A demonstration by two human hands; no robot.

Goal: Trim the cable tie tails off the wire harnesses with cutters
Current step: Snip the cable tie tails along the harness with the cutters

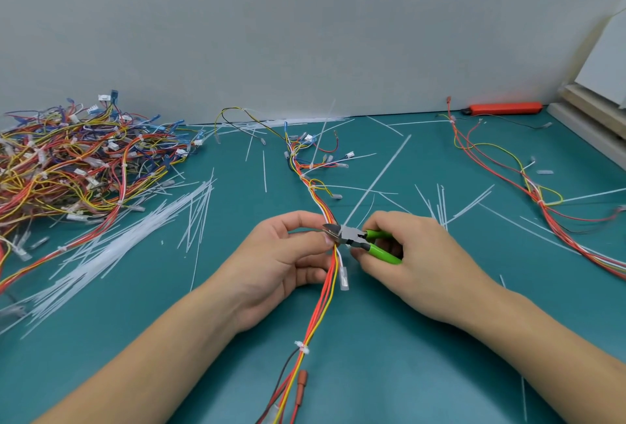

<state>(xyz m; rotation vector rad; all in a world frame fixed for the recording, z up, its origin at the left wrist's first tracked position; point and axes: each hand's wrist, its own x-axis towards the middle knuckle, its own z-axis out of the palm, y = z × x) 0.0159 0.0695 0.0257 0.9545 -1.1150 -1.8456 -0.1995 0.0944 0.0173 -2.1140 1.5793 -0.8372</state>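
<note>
Bright, even light falls from overhead, with no glare. Soft, faint shadows lie under the forearms toward 6 o'clock. Wide-angle distortion bends the edges, strongest at 3 and 9 o'clock. The centre is sharp; the corners look slightly soft.

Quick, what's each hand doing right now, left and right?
Left hand: pinches the red, orange and yellow wire harness beside the cutter head.
Right hand: grips the green-handled metal cutters, whose head is at the harness.
</note>
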